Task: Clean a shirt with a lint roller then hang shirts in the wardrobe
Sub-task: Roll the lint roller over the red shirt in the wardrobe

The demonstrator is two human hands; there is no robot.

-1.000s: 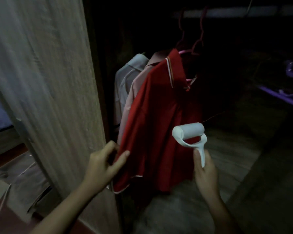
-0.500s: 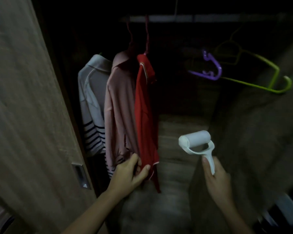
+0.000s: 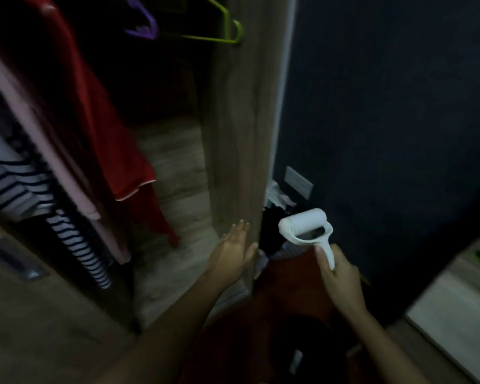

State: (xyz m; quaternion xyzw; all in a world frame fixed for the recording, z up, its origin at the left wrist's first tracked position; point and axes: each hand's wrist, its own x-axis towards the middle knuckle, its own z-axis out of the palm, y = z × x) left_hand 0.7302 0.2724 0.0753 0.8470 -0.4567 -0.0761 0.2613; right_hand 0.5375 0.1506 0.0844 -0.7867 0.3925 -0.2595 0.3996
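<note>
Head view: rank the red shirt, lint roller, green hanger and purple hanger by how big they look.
1. red shirt, by far.
2. green hanger and lint roller look alike; the roller is nearer the camera, so unranked.
3. purple hanger, partly cut off at the top.

Shirts (image 3: 103, 128) hanging in wardrobe (image 3: 233, 120)
</note>
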